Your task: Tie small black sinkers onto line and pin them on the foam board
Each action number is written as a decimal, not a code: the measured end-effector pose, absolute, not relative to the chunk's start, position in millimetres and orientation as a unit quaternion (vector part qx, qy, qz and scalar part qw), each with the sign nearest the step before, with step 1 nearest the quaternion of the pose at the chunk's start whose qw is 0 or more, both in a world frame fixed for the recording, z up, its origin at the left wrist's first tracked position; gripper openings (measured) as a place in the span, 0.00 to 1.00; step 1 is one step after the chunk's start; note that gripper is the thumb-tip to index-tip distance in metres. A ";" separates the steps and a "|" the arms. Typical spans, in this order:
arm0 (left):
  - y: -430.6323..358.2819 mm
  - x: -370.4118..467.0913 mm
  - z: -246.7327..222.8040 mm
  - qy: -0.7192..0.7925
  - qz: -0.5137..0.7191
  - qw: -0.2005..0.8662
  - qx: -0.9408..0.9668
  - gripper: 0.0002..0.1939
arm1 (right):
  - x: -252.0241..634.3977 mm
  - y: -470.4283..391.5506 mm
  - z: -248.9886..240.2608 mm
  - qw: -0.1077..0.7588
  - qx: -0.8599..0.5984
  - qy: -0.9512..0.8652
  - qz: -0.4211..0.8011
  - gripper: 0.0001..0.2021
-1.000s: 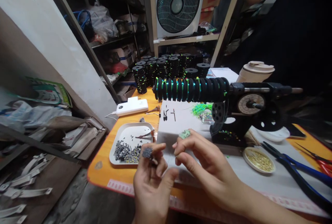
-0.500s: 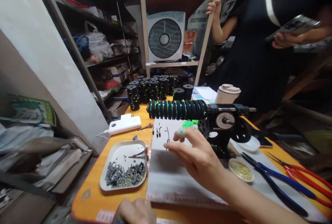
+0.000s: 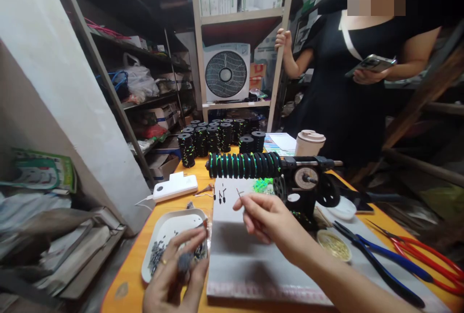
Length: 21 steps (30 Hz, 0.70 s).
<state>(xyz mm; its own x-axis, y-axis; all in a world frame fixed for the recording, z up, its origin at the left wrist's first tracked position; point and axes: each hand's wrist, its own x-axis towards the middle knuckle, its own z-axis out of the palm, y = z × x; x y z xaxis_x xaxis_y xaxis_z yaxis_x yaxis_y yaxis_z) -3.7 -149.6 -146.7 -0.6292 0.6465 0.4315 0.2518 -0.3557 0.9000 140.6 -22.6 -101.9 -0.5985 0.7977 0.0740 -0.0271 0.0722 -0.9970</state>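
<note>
My right hand [image 3: 275, 221] is above the grey-white work board [image 3: 232, 279], thumb and forefinger pinched on a small thin dark piece [image 3: 238, 192]. Several small black pieces [image 3: 221, 195] lie on the board to its left. My left hand [image 3: 163, 277] hovers over the front right of a white tray [image 3: 150, 235] holding many small grey and black parts [image 3: 156, 255]. Its fingers are apart, and a blurred grey patch [image 3: 185, 261] shows near one fingertip. Behind my right hand, a black ribbed cylinder [image 3: 244, 165] wound with green line sits on a hand-cranked device [image 3: 304, 177].
Pliers [image 3: 377, 260] and red-handled scissors [image 3: 416, 250] lie to the right, near a dish of golden bits [image 3: 335, 246]. Several black spools [image 3: 203, 140], a lidded cup [image 3: 310, 143] and a white power bank [image 3: 175, 187] stand around. A person [image 3: 337, 86] holds a phone behind the table.
My right hand has closed on the small dark piece and lifted it off the board. My left hand has risen from the table's front edge to over the tray. The camera has tilted up.
</note>
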 end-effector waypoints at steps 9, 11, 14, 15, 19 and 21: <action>-69.3 4.8 -90.7 0.534 0.627 0.266 0.500 0.16 | 167.5 -42.9 -113.3 0.308 -0.315 -0.725 0.529 0.19; -58.5 2.9 -87.8 0.526 0.629 0.275 0.502 0.14 | 162.9 -38.0 -115.6 0.303 -0.307 -0.713 0.553 0.18; -58.3 -1.1 -91.3 0.520 0.640 0.281 0.491 0.11 | 157.1 -31.2 -121.4 0.289 -0.295 -0.672 0.615 0.20; -62.4 -2.3 -95.0 0.520 0.642 0.288 0.485 0.11 | 156.0 -29.6 -123.6 0.284 -0.290 -0.655 0.637 0.21; -89.7 -3.9 -120.5 0.532 0.632 0.344 0.446 0.12 | 155.0 -28.2 -130.0 0.275 -0.272 -0.586 0.712 0.21; -103.4 -1.5 -135.2 0.537 0.615 0.384 0.431 0.13 | 155.0 -29.7 -130.6 0.267 -0.265 -0.559 0.739 0.20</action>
<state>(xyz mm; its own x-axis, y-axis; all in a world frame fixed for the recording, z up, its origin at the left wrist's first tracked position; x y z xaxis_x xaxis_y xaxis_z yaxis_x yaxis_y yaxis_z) -1.5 -103.4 -135.2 -0.3336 0.9353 0.1179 -0.0080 -0.1279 0.9918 155.0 -29.7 -130.6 -0.7172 0.6907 -0.0925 -0.0991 -0.2324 -0.9676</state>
